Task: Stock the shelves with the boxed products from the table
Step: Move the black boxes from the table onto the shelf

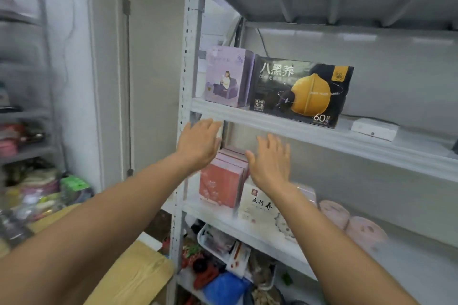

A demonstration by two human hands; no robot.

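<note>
Both hands, left hand [198, 141] and right hand [271, 161], spread flat, holding nothing, flank pink cardboard boxes [223, 181] on grey metal shelf [322, 131]. Several boxes shelved; remainder unseen.

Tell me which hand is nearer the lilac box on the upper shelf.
Left. The left hand is just below the shelf edge under the lilac box; the right hand is lower and farther right, beside the pink boxes.

Both hands, left [198, 146] and right [271, 163], reach flat-fingered before pink boxes [220, 183].
</note>
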